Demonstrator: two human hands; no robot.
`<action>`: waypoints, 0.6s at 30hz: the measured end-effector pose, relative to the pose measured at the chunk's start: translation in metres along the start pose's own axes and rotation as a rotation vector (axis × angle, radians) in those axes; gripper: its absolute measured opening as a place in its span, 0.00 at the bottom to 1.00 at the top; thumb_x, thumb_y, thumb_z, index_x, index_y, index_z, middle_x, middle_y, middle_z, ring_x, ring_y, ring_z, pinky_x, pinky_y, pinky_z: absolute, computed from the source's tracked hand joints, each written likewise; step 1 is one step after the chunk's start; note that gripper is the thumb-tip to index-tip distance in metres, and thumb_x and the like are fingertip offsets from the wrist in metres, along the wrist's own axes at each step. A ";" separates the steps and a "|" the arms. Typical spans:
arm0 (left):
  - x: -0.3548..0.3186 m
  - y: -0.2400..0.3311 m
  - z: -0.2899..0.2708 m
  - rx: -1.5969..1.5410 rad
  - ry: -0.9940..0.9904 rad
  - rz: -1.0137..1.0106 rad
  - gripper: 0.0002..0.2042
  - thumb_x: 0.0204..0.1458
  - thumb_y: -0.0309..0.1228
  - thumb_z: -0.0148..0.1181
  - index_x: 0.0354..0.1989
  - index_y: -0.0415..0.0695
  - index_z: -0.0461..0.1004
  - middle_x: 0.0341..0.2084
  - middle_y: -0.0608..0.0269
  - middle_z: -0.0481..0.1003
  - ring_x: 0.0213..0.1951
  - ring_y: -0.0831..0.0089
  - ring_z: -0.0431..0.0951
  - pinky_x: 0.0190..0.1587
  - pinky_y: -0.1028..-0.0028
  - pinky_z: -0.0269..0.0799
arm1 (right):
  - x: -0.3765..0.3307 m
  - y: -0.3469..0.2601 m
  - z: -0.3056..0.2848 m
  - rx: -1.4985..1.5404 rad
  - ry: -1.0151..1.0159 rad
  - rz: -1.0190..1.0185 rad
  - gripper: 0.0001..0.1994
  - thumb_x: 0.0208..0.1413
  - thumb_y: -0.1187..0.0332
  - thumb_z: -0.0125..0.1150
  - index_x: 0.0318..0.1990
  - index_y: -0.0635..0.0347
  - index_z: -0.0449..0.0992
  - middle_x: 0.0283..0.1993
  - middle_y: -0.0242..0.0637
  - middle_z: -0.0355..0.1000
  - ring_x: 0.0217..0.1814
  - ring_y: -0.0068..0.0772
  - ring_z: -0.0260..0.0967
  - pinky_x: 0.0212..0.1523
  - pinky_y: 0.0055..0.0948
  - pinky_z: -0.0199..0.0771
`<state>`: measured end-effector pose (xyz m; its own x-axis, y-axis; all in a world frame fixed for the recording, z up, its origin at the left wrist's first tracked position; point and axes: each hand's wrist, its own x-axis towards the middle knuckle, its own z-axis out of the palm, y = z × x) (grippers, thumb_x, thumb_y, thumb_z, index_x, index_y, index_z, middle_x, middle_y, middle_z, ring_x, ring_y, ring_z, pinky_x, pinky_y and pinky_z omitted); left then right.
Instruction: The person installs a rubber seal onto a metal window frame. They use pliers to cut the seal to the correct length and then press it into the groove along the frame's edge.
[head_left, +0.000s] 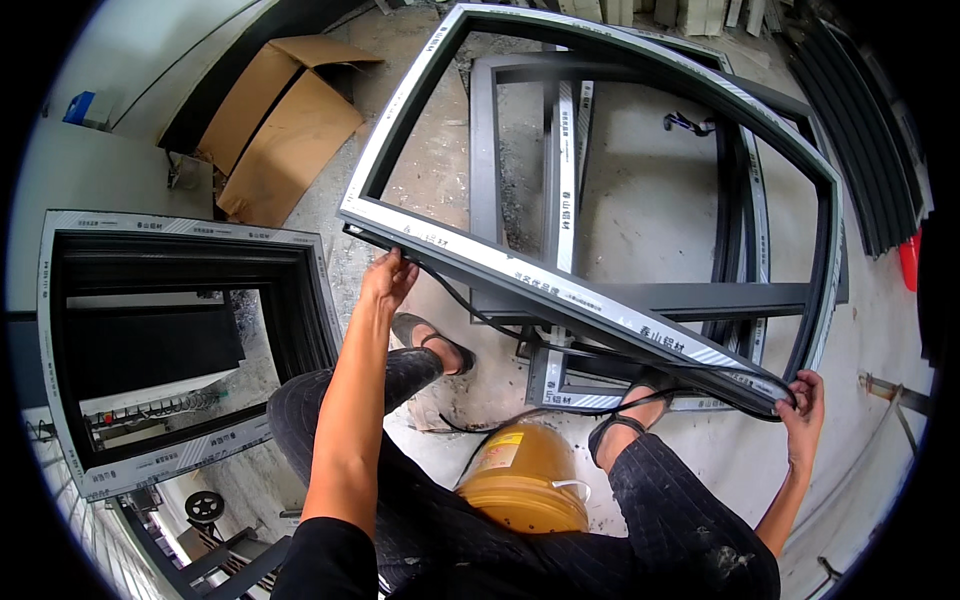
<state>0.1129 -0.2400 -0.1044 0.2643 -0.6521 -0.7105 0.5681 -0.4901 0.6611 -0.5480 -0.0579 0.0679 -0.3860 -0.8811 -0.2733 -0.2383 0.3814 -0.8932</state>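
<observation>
A grey window frame point(560, 292), covered with printed white protective film, lies tilted across the stack in front of me. Along its near edge a black rubber strip point(455, 292) runs loosely from one hand to the other, sagging in between. My left hand point(388, 280) is closed at the frame's near left end, pinching the strip against the edge. At the near right corner my right hand point(802, 408) is closed with the strip looped at its fingers, thumb by the corner. Part of what each hand grips is hidden by the fingers.
More grey frames point(484, 150) are stacked beneath. A yellow bucket point(528, 480) stands between my legs, and another framed window point(185, 235) stands at left. Folded cardboard point(290, 140) lies at far left. Dark long profiles point(850, 130) lean at far right, near a red object point(909, 262).
</observation>
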 end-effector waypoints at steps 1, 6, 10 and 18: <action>0.008 -0.002 -0.002 0.015 0.004 0.010 0.06 0.58 0.32 0.55 0.32 0.44 0.70 0.26 0.64 0.68 0.31 0.70 0.71 0.42 0.68 0.75 | -0.004 -0.008 0.003 -0.013 -0.037 0.002 0.25 0.41 0.84 0.58 0.50 0.61 0.65 0.38 0.28 0.61 0.36 0.16 0.58 0.40 0.14 0.60; -0.006 0.002 0.012 -0.001 0.051 -0.033 0.08 0.56 0.32 0.57 0.37 0.41 0.70 0.31 0.61 0.71 0.34 0.68 0.72 0.46 0.67 0.74 | -0.021 -0.009 -0.025 0.057 -0.147 0.112 0.20 0.39 0.70 0.72 0.39 0.62 0.69 0.32 0.25 0.61 0.29 0.14 0.56 0.29 0.15 0.56; -0.028 -0.001 0.021 -0.029 -0.082 -0.100 0.07 0.55 0.34 0.59 0.37 0.45 0.72 0.33 0.65 0.74 0.39 0.70 0.74 0.46 0.69 0.74 | -0.033 -0.005 -0.048 -0.116 -0.111 0.125 0.14 0.46 0.62 0.68 0.27 0.62 0.71 0.24 0.23 0.61 0.21 0.12 0.53 0.19 0.18 0.48; -0.027 -0.020 0.026 -0.064 -0.043 -0.107 0.08 0.54 0.36 0.60 0.37 0.47 0.73 0.34 0.67 0.74 0.39 0.71 0.73 0.47 0.68 0.72 | -0.065 0.007 -0.083 -0.140 -0.401 0.396 0.16 0.52 0.61 0.59 0.21 0.64 0.69 0.17 0.30 0.64 0.14 0.15 0.54 0.15 0.19 0.51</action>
<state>0.0738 -0.2277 -0.0924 0.1664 -0.6231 -0.7642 0.6401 -0.5212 0.5644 -0.5980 0.0254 0.1093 -0.1086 -0.6902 -0.7154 -0.2702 0.7130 -0.6470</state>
